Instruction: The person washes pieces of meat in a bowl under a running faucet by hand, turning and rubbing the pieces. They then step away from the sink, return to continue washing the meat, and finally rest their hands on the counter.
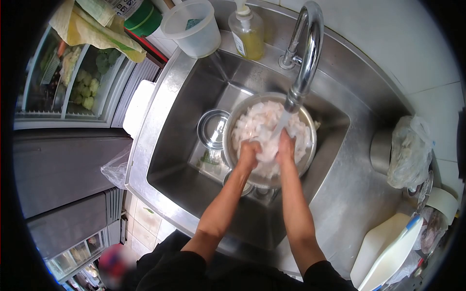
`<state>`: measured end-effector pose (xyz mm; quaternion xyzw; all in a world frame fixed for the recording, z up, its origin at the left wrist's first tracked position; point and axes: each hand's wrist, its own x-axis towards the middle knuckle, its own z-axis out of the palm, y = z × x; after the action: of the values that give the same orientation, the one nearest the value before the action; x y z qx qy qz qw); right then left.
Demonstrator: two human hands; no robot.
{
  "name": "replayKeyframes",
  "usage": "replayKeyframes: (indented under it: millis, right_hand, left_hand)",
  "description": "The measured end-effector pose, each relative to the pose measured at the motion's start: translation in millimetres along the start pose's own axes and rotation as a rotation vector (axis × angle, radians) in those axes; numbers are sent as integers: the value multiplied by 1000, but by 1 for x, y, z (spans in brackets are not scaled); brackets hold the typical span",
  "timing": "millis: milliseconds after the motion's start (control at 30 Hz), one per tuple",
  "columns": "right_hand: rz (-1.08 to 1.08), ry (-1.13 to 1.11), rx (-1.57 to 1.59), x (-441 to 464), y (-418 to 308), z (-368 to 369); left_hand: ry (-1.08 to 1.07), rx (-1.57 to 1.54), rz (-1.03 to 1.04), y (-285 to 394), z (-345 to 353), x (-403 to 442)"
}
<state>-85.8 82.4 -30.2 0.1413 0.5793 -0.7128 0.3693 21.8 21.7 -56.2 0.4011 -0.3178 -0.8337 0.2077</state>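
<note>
Steel sink basin (182,131) under you: in it sits your metal bowl (266,183), a round steel dish (212,128) right beside it, green scraps (209,157) near the dish | back ledge: you've got a translucent tub (196,41), then a pump bottle (247,35) | drainboard (345,182) to your right: it's carrying a cream plastic container (376,245)

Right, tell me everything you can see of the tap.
The tap is shiny, chrome-looking metal. Its round base stands on the back ledge of the sink, with a short stub at the side. A tall spout hooks over and ends in a nozzle above the metal bowl. It is running: water falls from the nozzle onto the pale pieces in the bowl.
</note>
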Motion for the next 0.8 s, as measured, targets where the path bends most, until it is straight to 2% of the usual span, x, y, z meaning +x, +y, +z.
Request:
replayKeyframes:
  millis: [67,167,267,300,400,433,533,633,767,800]
  right_hand:
    - [37,12,75,-2,-4,-1]
    - [73,12,66,-18,-22,1]
    - [46,29,114,-28,-21,-10]
    - [70,36,29,-34,-24,-10]
    - [-127,166,-348,-15,10,-28]
    - [-189,132,-288,-17,12,-29]
    - [-191,40,-108,-20,14,-26]
    - [-185,-40,-292,-43,-5,-2]
    - [-71,-74,-205,-24,5,-5]
    - [-96,-66,-235,-24,4,-3]
  left_hand:
    - [-6,-63,-54,3,5,-1]
    - [23,208,28,15,7,2]
    - [31,247,33,16,-1,8]
    - [55,250,27,19,3,7]
    - [75,282,25,22,7,5]
    - [43,304,36,16,1,11]
    - [23,268,31,4,-4,15]
    - [46,212,-37,-1,-3,10]
    - [154,225,-55,19,27,-11]
    - [117,242,-39,23,27,-13]
